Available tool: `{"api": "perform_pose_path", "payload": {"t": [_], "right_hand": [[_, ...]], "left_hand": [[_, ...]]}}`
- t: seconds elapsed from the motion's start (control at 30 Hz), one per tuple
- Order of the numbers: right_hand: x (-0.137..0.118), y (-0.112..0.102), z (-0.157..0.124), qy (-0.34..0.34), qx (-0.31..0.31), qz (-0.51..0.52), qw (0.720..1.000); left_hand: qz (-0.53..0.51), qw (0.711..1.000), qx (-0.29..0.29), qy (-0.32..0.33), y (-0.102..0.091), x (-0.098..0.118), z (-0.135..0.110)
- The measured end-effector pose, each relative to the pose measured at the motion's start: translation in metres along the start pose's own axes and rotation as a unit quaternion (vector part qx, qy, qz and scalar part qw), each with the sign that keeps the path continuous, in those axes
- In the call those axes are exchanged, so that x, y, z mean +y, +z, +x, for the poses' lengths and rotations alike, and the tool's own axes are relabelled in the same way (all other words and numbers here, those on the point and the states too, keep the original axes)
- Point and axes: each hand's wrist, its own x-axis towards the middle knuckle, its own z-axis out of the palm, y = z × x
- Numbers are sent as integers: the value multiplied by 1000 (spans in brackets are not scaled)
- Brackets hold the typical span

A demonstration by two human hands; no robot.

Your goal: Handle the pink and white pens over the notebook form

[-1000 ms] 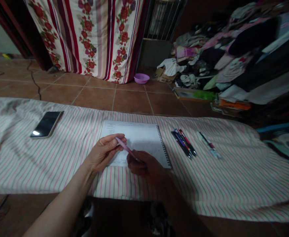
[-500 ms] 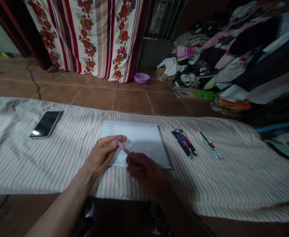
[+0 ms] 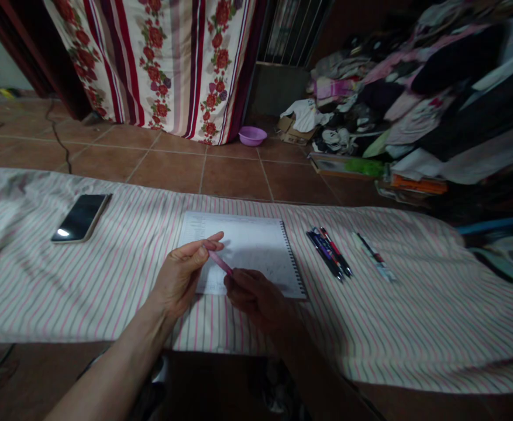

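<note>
A thin pink pen (image 3: 220,263) is held between both hands above the near edge of a spiral notebook (image 3: 256,245). My left hand (image 3: 181,275) pinches the pen's upper end between thumb and fingers. In shadow, my right hand (image 3: 256,298) is closed round the pen's lower end. The notebook lies open on a striped cloth (image 3: 414,304) that covers the table.
A dark phone (image 3: 81,217) lies on the cloth at the left. Several pens (image 3: 329,252) and one more pen (image 3: 372,256) lie to the right of the notebook. Beyond the table are a tiled floor, a flowered curtain (image 3: 168,64), a purple bowl (image 3: 252,136) and heaped clothes (image 3: 392,99).
The visible part of the pen between my hands has grown shorter as the hands came closer together. The view has shifted slightly.
</note>
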Motion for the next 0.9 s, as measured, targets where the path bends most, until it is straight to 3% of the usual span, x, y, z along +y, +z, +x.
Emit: {"api": "perform_pose_path", "payload": {"t": [0.23, 0.57, 0.9], "right_hand": [[0, 3, -1, -22, 46, -115, 992], [3, 12, -1, -83, 128, -247, 957], [8, 19, -1, -20, 83, -20, 996]], "left_hand": [[-15, 998, 57, -26, 2, 1, -2], [-25, 990, 125, -52, 1, 2, -3], [-72, 993, 58, -72, 2, -3, 1]]}}
